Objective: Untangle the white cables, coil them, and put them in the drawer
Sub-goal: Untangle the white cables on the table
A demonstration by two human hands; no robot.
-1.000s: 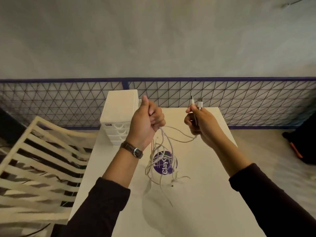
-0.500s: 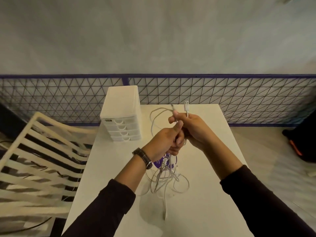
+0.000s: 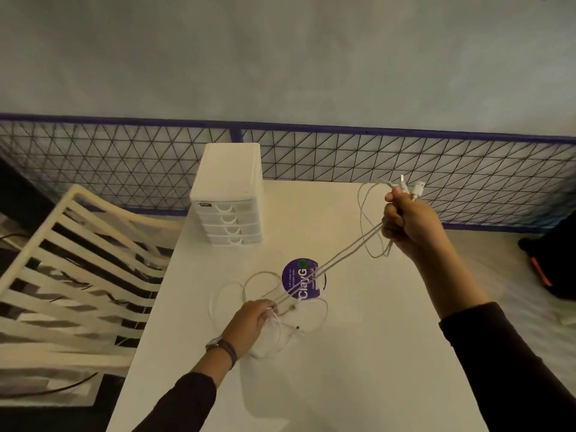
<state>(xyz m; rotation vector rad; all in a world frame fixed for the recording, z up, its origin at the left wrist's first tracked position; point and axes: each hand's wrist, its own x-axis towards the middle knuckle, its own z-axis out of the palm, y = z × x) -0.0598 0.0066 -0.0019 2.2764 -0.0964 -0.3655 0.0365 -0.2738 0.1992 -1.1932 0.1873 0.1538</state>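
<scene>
We are at the untangling step. Our right hand (image 3: 408,226) is clenched on the plug ends of the white cables (image 3: 343,254), which run taut from that grip down to our left hand (image 3: 249,322), whose fingers curl round the strands. Loose loops lie on the table (image 3: 358,369) around the left grip. Next, we judge, those loops need drawing free before coiling. The drawer unit (image 3: 229,194) stands closed beyond the left grip.

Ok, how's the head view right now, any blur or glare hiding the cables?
Head view: dim warm light, no glare on the table; the white cables read faint against it, clearest pulled taut between left hand and right hand; wide-angle lens bows the fence rail; floor at the right edge looks smeared.
</scene>
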